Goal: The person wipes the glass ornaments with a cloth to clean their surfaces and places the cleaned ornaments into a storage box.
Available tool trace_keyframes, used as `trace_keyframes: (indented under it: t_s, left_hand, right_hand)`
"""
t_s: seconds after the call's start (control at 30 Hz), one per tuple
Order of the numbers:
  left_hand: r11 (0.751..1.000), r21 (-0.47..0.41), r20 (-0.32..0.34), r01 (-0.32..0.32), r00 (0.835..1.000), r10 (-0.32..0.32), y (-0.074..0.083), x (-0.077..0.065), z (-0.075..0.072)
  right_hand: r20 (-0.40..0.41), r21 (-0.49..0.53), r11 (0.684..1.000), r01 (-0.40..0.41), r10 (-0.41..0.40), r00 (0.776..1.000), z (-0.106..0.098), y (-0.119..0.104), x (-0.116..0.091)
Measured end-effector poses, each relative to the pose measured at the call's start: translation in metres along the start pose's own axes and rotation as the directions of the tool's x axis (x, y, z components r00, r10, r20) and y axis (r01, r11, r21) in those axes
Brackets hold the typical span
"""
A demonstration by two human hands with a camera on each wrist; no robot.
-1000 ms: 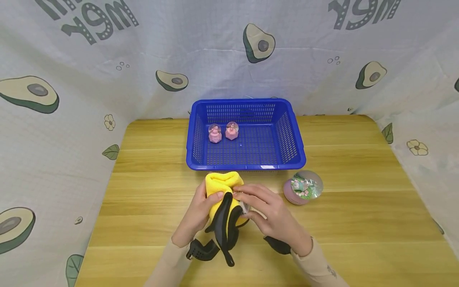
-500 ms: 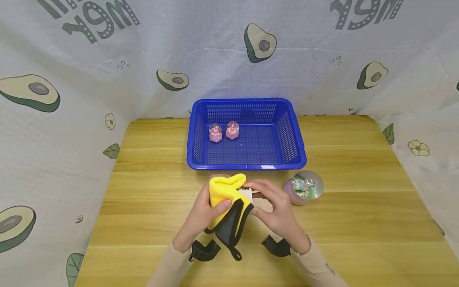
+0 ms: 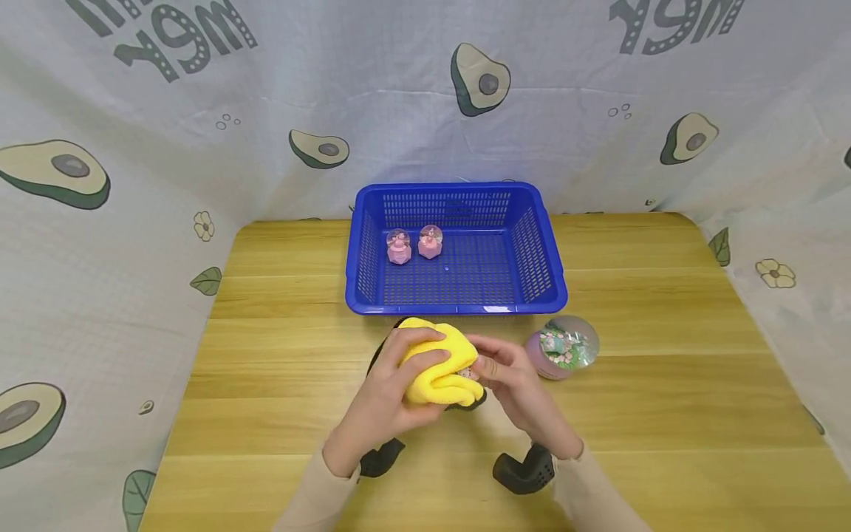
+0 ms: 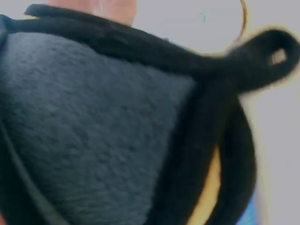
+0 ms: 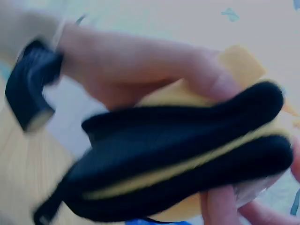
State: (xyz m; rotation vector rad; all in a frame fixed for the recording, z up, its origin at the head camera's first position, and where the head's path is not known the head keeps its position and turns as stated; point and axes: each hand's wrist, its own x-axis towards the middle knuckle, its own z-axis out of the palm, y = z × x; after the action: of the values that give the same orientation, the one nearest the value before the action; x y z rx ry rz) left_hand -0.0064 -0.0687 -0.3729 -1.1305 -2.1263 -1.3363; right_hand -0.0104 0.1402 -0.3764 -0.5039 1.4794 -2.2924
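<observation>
My left hand (image 3: 388, 384) grips a folded cleaning cloth (image 3: 435, 358), yellow on one face, dark grey on the other, with black edging. The cloth is wrapped round a snow globe (image 3: 469, 372); only a pale patterned bit shows at its right side, and a clear shiny part in the right wrist view. My right hand (image 3: 512, 380) holds the globe at that exposed side, thumb and fingers curled at its edge. The cloth's grey face (image 4: 93, 126) fills most of the left wrist view. Most of the globe is hidden by the cloth.
A blue plastic basket (image 3: 459, 309) stands behind the hands, with two small pink snow globes (image 3: 399, 247) in its left part. A larger snow globe (image 3: 564, 347) with a purple base lies tilted on the wooden table (image 3: 279, 369), right of the hands. A patterned curtain (image 3: 399, 96) hangs behind.
The left hand has turned over, so its back now faces up. The cloth has turned with it: its grey corner and loop no longer hang toward the front, and yellow folds lie on top.
</observation>
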Motion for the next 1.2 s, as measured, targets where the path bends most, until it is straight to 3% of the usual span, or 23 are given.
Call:
trace_keyframes:
  t_s: [0.1, 0.2, 0.3, 0.43, 0.53, 0.63, 0.8, 0.93, 1.07, 1.2]
  left_hand:
    - [0.987, 0.126, 0.042, -0.095, 0.995, 0.090, 0.002, 0.001, -0.001]
    - [0.977, 0.177, 0.051, -0.120, 0.992, 0.112, 0.002, 0.003, 0.000]
    - [0.988, 0.142, 0.010, -0.059, 0.998, 0.058, 0.000, 0.003, 0.003]
    - [0.997, 0.035, -0.056, 0.074, 0.996, -0.072, -0.005, 0.003, 0.008]
    - [0.985, -0.061, -0.077, 0.162, 0.983, -0.166, -0.009, 0.003, 0.011]
    - [0.958, -0.162, -0.082, 0.235, 0.965, -0.251, -0.011, 0.002, 0.013]
    - [0.888, -0.304, -0.071, 0.346, 0.921, -0.383, -0.015, 0.002, 0.015]
    - [0.809, -0.407, -0.020, 0.425, 0.881, -0.473, -0.017, 0.001, 0.015]
    - [0.698, -0.529, 0.045, 0.483, 0.837, -0.545, -0.018, 0.000, 0.013]
    - [0.562, -0.646, 0.108, 0.516, 0.791, -0.602, -0.018, -0.002, 0.010]
  right_hand:
    - [0.056, 0.102, 0.992, -0.079, 0.073, 0.996, -0.004, 0.001, 0.002]
    - [0.101, 0.174, 0.975, -0.137, 0.121, 0.987, -0.007, 0.002, 0.003]
    - [0.093, 0.178, 0.970, -0.165, 0.150, 0.984, -0.008, 0.002, 0.003]
    - [0.006, 0.068, 0.985, -0.159, 0.159, 0.987, -0.003, 0.000, 0.003]
    - [-0.090, -0.047, 0.988, -0.146, 0.142, 0.986, 0.002, -0.003, 0.001]
    - [-0.175, -0.164, 0.978, -0.128, 0.099, 0.980, 0.007, -0.004, -0.001]
    - [-0.246, -0.354, 0.933, -0.073, -0.017, 0.969, 0.011, -0.005, -0.003]
    - [-0.195, -0.466, 0.882, 0.062, -0.171, 0.966, 0.012, -0.003, -0.003]
    - [-0.094, -0.532, 0.818, 0.220, -0.315, 0.944, 0.013, 0.000, -0.002]
    - [0.007, -0.593, 0.736, 0.327, -0.401, 0.916, 0.012, 0.002, 0.000]
